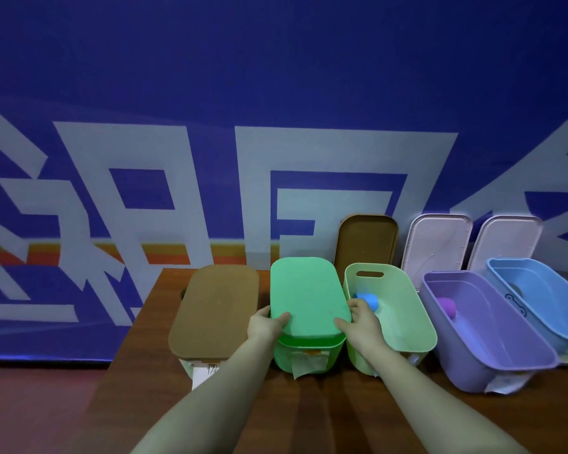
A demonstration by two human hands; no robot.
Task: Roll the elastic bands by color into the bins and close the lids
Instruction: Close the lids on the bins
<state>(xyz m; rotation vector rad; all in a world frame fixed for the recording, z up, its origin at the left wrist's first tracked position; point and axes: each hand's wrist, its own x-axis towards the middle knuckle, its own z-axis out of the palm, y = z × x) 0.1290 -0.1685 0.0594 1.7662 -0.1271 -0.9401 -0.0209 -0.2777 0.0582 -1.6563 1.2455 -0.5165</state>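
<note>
green lid [309,293] btwn brown lid [214,309], mint bin [407,309]

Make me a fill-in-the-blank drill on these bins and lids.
1. The left hand and right hand grip the ___ lid.
2. The pale green bin holds a ___ roll.
3. ___ lids lean on the wall.
Missing words: green; blue; three.

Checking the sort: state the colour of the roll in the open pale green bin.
The roll is blue; see the head view.
</note>
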